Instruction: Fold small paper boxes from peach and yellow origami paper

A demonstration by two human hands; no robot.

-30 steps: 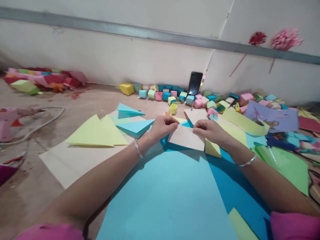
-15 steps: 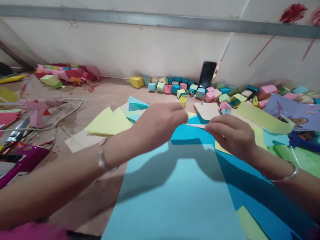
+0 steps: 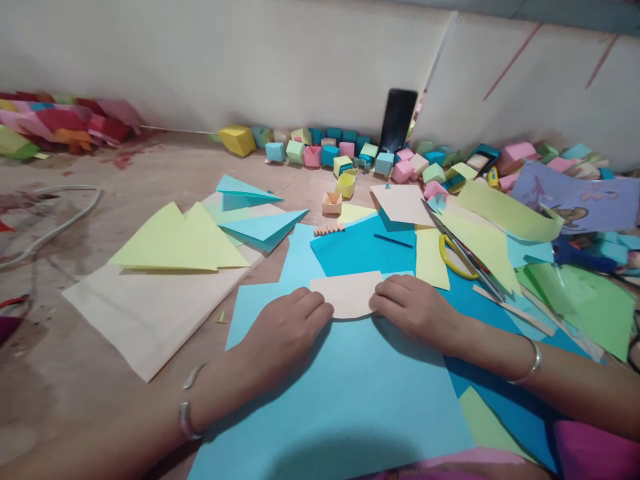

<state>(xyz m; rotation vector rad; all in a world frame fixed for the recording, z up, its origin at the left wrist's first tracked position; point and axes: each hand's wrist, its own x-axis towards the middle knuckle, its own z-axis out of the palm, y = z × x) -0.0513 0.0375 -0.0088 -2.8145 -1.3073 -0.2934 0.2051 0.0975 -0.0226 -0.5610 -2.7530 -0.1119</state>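
Note:
A pale peach piece of paper [image 3: 347,295] with a curved lower edge lies over a large light blue sheet [image 3: 370,400]. My left hand [image 3: 295,327] grips its left end, fingers closed and pointing inward. At the opposite end, my right hand [image 3: 415,310] pinches the paper with thumb and fingers. Just beyond it are a darker blue sheet [image 3: 350,250], a small zigzag-folded peach strip [image 3: 329,229] and a tiny open peach paper box [image 3: 332,203]. The undersides of both hands are hidden.
Yellow-handled scissors [image 3: 457,259] lie right of my hands among paper sheets. Folded yellow paper [image 3: 175,240] and folded light blue paper [image 3: 265,227] lie to the left. Behind, many small paper cubes [image 3: 330,156] line the wall, with a phone [image 3: 399,120] propped upright.
Both hands have come down and nearer. The peach paper, seen edge-on between them before, now shows its broad face. The view has shifted right and downward, bringing scissors and zigzag strip into sight.

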